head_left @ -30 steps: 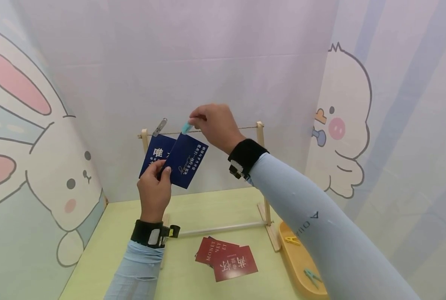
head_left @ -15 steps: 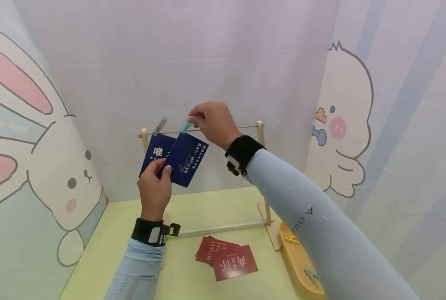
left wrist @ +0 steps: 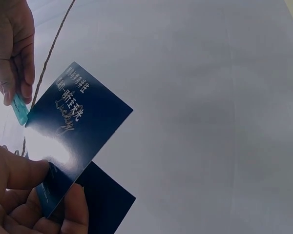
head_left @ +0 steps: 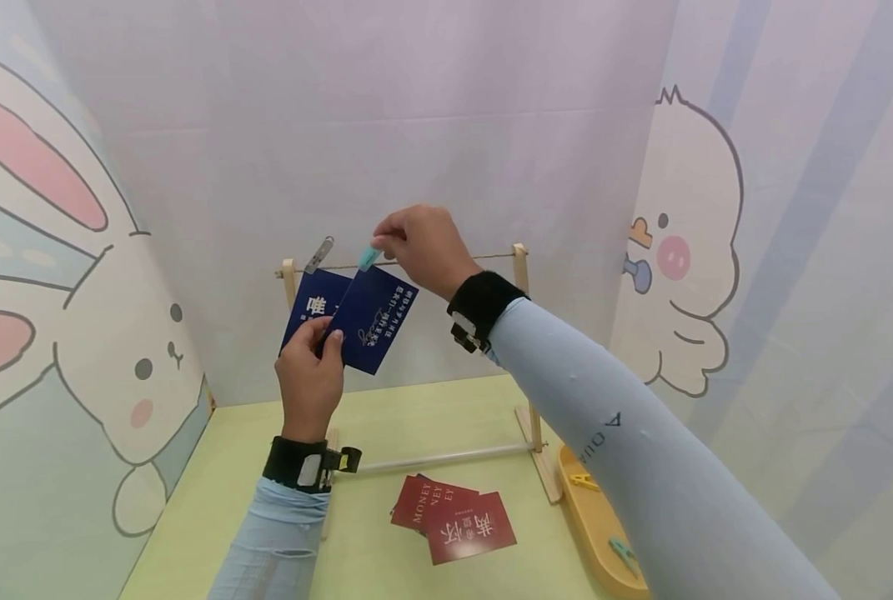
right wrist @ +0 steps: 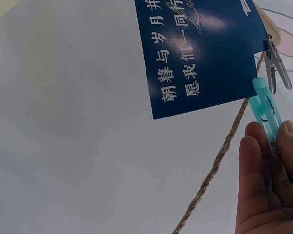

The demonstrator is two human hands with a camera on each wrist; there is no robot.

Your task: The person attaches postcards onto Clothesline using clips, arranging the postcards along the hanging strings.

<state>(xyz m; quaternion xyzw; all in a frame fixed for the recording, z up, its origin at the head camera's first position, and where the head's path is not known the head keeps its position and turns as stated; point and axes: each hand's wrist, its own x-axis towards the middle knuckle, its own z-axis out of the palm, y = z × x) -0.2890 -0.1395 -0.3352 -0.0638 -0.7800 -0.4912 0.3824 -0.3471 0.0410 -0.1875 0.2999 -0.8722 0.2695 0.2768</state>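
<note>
My left hand [head_left: 311, 387] pinches the lower left edge of a dark blue card [head_left: 374, 321] with pale lettering, thumb in front and fingers behind. At the card's upper corner, my right hand [head_left: 431, 250] pinches a turquoise clothespin [head_left: 369, 257] between thumb and fingers. In the right wrist view the clothespin [right wrist: 266, 107] meets the card's corner right at the twine [right wrist: 219, 165]. Behind the held card, a second blue card [head_left: 313, 304] hangs tilted from the twine by a grey clothespin [head_left: 319, 254]; the held card partly covers it.
The twine runs between two wooden posts [head_left: 523, 292] of a stand, with a white rod [head_left: 446, 457] low across it. Red cards [head_left: 469, 525] lie overlapped on the pale green table [head_left: 386, 567]. At right, a yellow tray [head_left: 589, 542] holds a yellow clothespin [head_left: 584, 481] and a green clothespin [head_left: 623, 553].
My right hand and the turquoise clothespin have shifted slightly left along the card's corner. The left hand keeps its grip on the card almost without moving.
</note>
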